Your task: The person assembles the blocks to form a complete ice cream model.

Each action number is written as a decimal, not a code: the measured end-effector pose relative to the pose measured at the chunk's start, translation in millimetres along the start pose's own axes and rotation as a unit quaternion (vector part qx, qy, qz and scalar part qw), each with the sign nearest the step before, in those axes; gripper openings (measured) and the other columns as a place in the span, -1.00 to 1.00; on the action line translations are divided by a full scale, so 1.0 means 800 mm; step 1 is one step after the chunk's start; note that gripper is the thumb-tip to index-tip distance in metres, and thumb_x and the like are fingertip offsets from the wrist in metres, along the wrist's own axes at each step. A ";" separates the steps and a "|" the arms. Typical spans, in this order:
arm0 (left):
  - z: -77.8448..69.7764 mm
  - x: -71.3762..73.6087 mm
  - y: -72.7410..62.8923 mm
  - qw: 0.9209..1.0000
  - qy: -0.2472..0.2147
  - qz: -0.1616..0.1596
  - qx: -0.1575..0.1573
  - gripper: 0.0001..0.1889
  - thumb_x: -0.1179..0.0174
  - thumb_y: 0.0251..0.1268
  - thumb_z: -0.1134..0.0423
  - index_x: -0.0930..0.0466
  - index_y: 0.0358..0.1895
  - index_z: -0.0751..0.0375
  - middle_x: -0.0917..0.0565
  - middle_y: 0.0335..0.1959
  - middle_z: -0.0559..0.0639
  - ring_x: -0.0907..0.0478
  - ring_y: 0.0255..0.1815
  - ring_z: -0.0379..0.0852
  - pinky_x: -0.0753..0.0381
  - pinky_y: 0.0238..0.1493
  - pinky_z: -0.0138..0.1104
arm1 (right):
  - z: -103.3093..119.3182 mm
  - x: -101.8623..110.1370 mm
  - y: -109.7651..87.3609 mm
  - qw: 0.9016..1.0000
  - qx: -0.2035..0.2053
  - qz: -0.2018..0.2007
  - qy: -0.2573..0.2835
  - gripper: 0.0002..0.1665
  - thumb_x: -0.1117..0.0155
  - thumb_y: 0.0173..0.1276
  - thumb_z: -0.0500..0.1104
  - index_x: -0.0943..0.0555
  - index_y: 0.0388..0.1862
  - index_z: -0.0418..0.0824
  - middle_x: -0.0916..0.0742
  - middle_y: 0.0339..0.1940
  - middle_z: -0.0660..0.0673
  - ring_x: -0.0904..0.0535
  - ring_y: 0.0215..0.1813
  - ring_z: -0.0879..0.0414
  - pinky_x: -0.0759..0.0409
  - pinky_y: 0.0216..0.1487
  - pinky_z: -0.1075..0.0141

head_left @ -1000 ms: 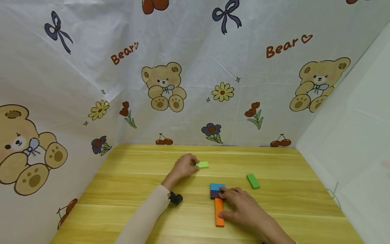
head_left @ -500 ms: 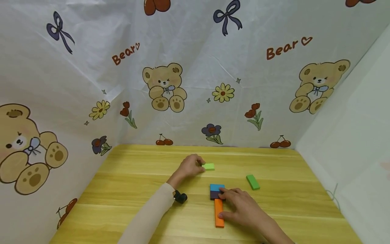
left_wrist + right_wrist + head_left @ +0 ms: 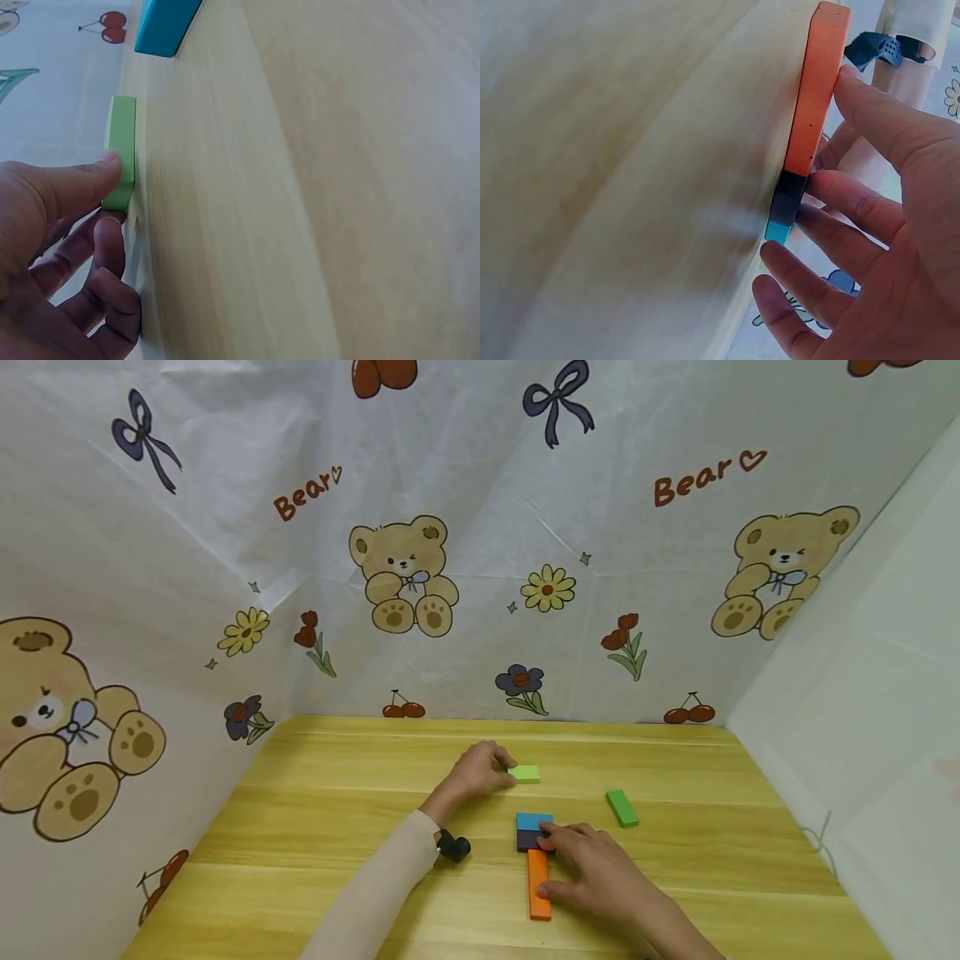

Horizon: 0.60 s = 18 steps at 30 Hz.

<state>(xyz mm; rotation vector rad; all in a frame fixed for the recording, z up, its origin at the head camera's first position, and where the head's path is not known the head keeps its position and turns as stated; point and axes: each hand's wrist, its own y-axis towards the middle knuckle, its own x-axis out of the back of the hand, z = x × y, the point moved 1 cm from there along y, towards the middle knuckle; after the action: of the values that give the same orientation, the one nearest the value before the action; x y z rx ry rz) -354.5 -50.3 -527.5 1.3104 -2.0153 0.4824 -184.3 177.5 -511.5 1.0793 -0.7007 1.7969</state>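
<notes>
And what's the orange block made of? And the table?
Orange block: maybe painted wood, though plastic is possible; it looks smooth and evenly coloured, with tiny dark specks.

Table: wood or a wood-look covering, smooth with a slight sheen; streaky grain shows, but I can't tell which.

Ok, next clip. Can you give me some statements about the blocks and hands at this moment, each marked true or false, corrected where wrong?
1. The left hand pinches the light green block. True.
2. The dark block lies between the blue block and the orange block. True.
3. The right hand holds the darker green block. False: its thumb is at the orange block and its fingers are by the dark block.
4. The darker green block lies apart from the other blocks. True.
5. The light green block touches the blue block. False: a gap shows between them.
</notes>
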 end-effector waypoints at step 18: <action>-0.005 -0.009 0.007 1.000 -0.002 0.005 0.013 -0.75 -0.57 0.29 0.16 -0.87 0.01 0.02 -0.81 -0.03 -0.07 -0.70 0.10 -0.02 -0.67 0.24 -0.06 | -0.002 -0.002 0.001 1.000 0.001 -0.005 0.004 -0.12 -0.47 0.27 0.49 -0.67 0.41 0.04 -0.59 0.60 0.01 -0.53 0.52 -0.17 -0.48 0.45 -0.32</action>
<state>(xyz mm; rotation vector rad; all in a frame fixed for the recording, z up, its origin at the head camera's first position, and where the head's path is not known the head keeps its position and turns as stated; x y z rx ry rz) -356.5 -40.8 -529.5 1.3189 -2.0255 0.5113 -185.6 178.0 -513.5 1.0740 -0.6873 1.7939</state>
